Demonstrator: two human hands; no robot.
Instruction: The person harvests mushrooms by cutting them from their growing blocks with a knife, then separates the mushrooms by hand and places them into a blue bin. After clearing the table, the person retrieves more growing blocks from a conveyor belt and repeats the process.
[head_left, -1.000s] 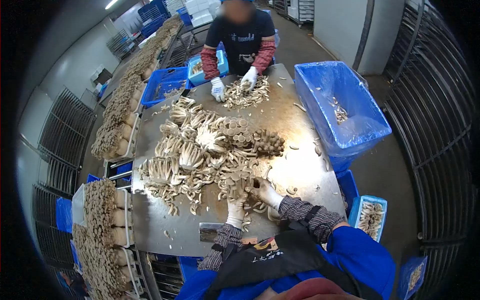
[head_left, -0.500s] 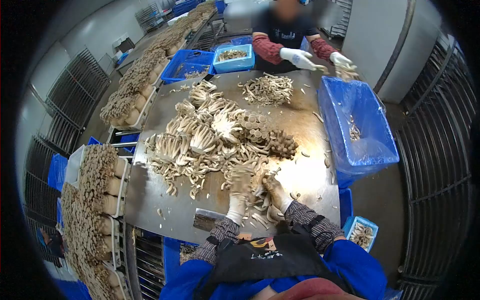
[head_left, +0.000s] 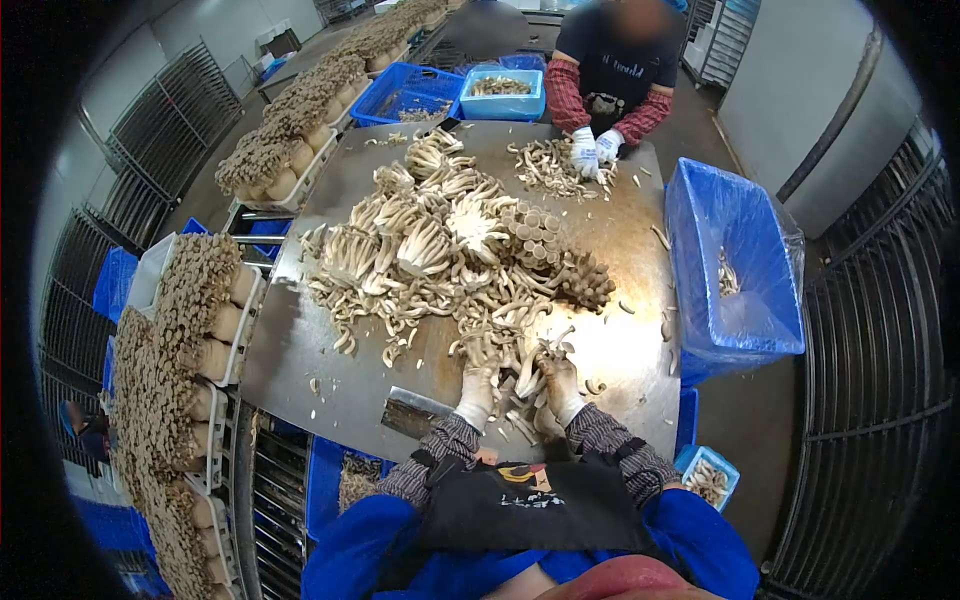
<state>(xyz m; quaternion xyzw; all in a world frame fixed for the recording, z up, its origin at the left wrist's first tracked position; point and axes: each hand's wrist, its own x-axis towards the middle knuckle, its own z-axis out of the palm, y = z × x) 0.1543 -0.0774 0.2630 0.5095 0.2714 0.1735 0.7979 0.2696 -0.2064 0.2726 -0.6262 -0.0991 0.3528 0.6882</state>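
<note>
Brown-stemmed mushrooms (head_left: pixel 420 250) lie in a large heap of clusters and loose pieces on the steel table (head_left: pixel 290 370). My left hand (head_left: pixel 479 380), in a soiled white glove, is at the near edge of the heap with its fingers curled on mushrooms. My right hand (head_left: pixel 560 382), also gloved, is closed around a few mushrooms whose caps stick out past the fingertips. Loose mushrooms lie between the two hands and in front of my apron. A broad flat metal blade (head_left: pixel 412 412) rests on the table left of my left wrist.
Across the table a co-worker's gloved hands (head_left: pixel 597 150) are at a smaller mushroom pile (head_left: pixel 545 168). A plastic-lined blue bin (head_left: pixel 690 260) stands at the right edge. Trays of mushroom bottles (head_left: pixel 225 350) line the left. A light-blue basket (head_left: pixel 502 105) stands at the back.
The co-worker's hands have moved from beside the blue bin to the smaller pile. My left hand, blurred before, is steadier now; my right hand shows mushrooms at its fingertips. The view has shifted slightly.
</note>
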